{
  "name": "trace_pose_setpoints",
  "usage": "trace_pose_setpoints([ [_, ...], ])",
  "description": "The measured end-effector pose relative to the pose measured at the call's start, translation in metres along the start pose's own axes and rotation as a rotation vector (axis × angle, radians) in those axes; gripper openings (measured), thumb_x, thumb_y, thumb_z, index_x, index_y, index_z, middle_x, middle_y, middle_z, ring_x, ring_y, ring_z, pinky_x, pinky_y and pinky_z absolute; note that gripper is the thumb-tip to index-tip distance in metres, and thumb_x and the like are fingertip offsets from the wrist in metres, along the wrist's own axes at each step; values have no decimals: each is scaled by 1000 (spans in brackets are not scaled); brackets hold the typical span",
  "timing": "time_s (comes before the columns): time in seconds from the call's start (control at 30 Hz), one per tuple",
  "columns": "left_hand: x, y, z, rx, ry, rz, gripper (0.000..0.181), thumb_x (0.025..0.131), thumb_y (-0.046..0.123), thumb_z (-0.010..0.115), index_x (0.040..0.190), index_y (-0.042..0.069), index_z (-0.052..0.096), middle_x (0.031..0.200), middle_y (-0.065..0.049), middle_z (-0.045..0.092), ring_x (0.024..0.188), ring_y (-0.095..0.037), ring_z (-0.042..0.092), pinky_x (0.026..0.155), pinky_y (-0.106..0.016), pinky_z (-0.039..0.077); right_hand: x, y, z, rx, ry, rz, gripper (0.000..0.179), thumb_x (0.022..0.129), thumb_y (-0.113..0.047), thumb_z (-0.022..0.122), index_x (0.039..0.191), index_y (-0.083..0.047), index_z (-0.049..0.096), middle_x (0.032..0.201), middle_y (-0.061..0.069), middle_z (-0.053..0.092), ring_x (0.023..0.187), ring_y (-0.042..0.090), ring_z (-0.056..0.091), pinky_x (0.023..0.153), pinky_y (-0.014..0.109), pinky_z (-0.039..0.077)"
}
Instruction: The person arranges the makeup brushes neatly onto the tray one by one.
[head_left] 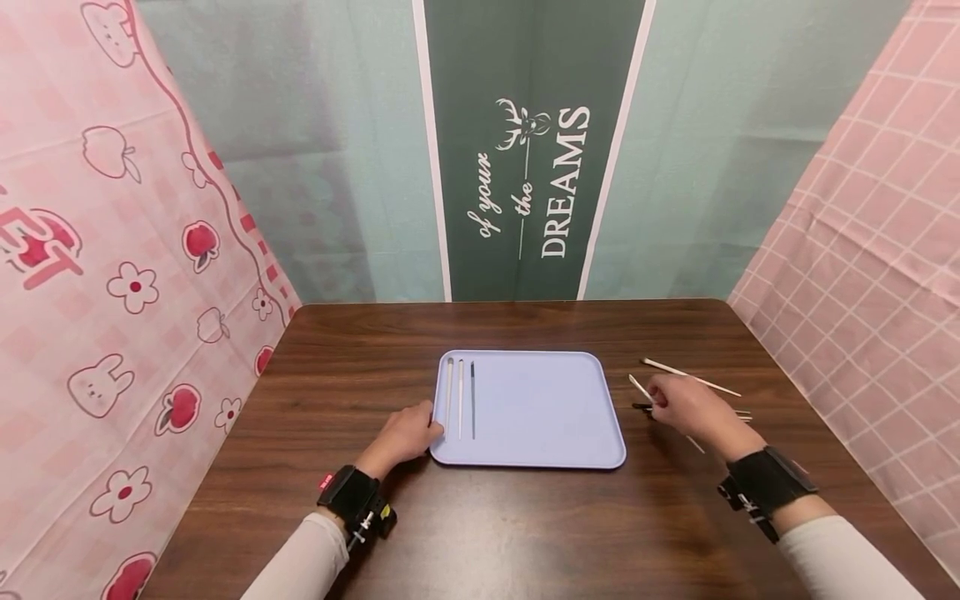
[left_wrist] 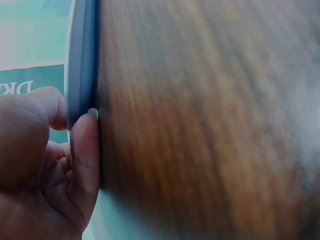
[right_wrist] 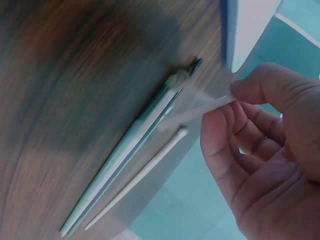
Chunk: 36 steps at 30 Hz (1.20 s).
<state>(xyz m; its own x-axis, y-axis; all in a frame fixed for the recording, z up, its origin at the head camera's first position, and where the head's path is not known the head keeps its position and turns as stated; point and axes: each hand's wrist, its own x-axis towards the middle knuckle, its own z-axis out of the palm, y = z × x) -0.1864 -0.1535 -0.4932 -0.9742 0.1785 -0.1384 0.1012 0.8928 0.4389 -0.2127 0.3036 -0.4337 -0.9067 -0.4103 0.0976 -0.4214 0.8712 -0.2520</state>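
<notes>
A lavender tray (head_left: 542, 408) lies on the table. Three slim brushes stand side by side along its left part: a pale one (head_left: 449, 392), another pale one (head_left: 461, 404) and a dark one (head_left: 473, 404). My left hand (head_left: 405, 432) pinches the tray's left rim between thumb and fingers, as the left wrist view confirms. Right of the tray, my right hand (head_left: 690, 407) pinches a thin pale brush (head_left: 637, 384) between thumb and fingertips; it looks blurred in the right wrist view. Under and beside that hand lie several brushes (right_wrist: 130, 145), partly hidden by it in the head view.
A pale brush (head_left: 708, 382) lies apart at the back right of the pile. The dark wood table (head_left: 510, 525) ends at a green curtain (head_left: 337, 167) behind, with pink cloths (head_left: 862, 200) hanging at both sides.
</notes>
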Motion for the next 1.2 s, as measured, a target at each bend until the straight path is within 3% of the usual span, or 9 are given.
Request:
trace_pose_setpoints([
  [0.1, 1, 0, 1, 6, 9, 12, 17, 92, 22, 61, 95, 6, 56, 74, -4, 53, 66, -21, 50, 61, -35, 42, 4, -5, 1, 14, -17, 8, 11, 75, -2, 67, 81, -6, 60, 67, -4, 46, 61, 13, 43, 57, 31, 36],
  [0.33, 1, 0, 2, 2, 4, 12, 17, 93, 22, 61, 97, 6, 56, 75, -4, 53, 67, -21, 51, 61, -34, 42, 15, -16, 5, 52, -112, 90, 12, 80, -4, 66, 91, 1, 63, 70, 0, 51, 62, 15, 46, 57, 31, 40],
  [0.67, 1, -1, 1, -11, -2, -2, 16, 93, 22, 60, 97, 7, 56, 73, -3, 54, 64, -19, 53, 58, -33, 43, 38, -45, 11, 62, -146, 150, 5, 81, -5, 60, 81, -1, 58, 63, -2, 43, 57, 14, 43, 55, 29, 35],
  [0.87, 2, 0, 0, -4, -4, -2, 18, 93, 22, 61, 98, 5, 56, 74, -4, 54, 66, -20, 52, 60, -34, 42, 51, -62, 13, 57, -155, 189, 5, 79, -7, 61, 81, -2, 61, 69, 5, 55, 61, 18, 53, 54, 29, 41],
  [1.07, 1, 0, 1, -7, -2, -2, 17, 92, 21, 61, 98, 6, 56, 74, -4, 54, 65, -20, 52, 59, -33, 42, 62, -75, 15, 77, -196, 245, 14, 80, -8, 62, 90, 1, 64, 77, 9, 62, 60, 19, 59, 52, 29, 45],
  [1.2, 1, 0, 1, -10, -2, 0, 16, 92, 21, 61, 97, 6, 56, 74, -4, 54, 64, -19, 52, 58, -33, 42, 68, -81, 18, 87, -228, 276, 14, 82, -9, 63, 92, 0, 63, 72, 7, 63, 59, 18, 60, 54, 29, 45],
])
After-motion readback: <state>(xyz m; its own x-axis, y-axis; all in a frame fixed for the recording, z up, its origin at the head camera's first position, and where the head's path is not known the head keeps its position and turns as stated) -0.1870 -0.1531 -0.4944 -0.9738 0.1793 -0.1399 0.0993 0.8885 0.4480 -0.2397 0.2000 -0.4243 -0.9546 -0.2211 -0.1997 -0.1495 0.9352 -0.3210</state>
